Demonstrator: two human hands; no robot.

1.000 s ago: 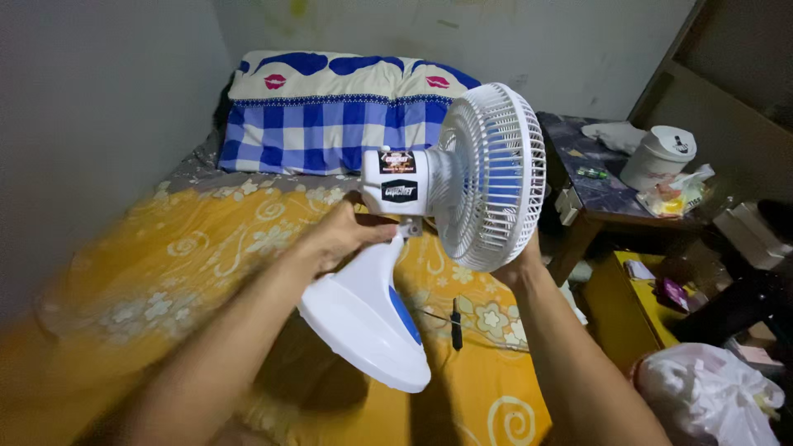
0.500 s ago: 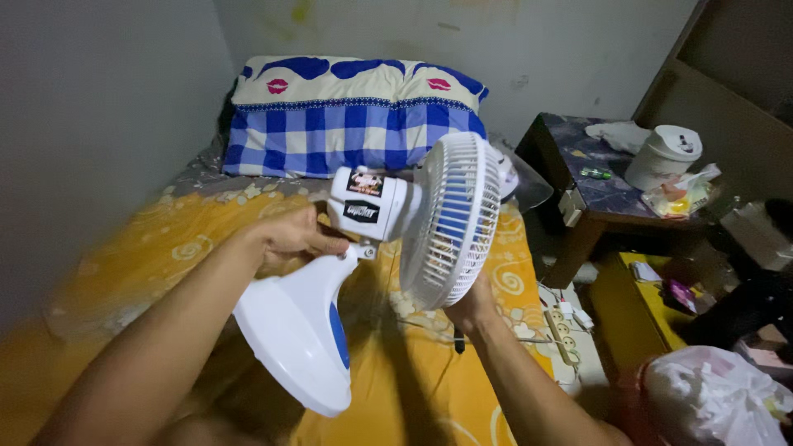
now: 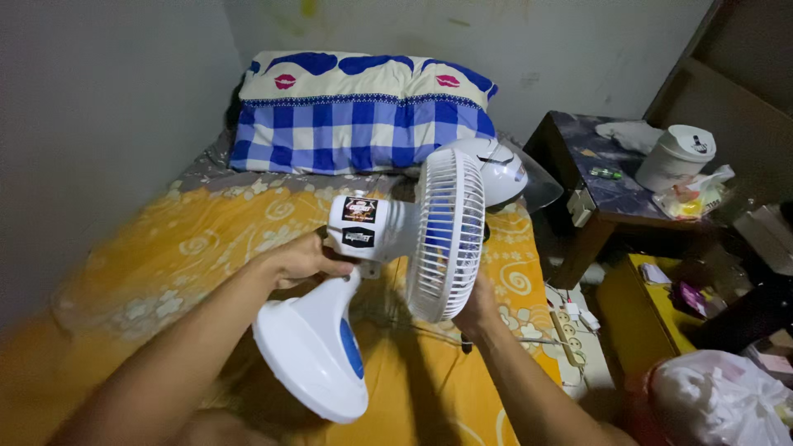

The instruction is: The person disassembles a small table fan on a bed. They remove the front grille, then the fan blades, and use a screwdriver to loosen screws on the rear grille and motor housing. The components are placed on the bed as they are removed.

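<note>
I hold a small white table fan (image 3: 388,235) with a blue-trimmed base (image 3: 312,351) in the air above the yellow flowered bed (image 3: 198,248). My left hand (image 3: 304,260) grips the fan's neck just below the motor housing. My right hand (image 3: 477,307) holds the lower rim of the round white grille (image 3: 446,235), which faces right. The fan is tilted, its base pointing down toward me.
A blue checked pillow (image 3: 363,124) lies at the bed's head, a white helmet (image 3: 500,169) beside it. A dark side table (image 3: 603,186) with a white tub (image 3: 676,157) stands right. A power strip (image 3: 570,339) and a white plastic bag (image 3: 719,400) lie on the floor.
The fan has swung from right of centre down and leftward, closer to the bed, and its grille has turned more edge-on. Both hands kept their grip throughout.
</note>
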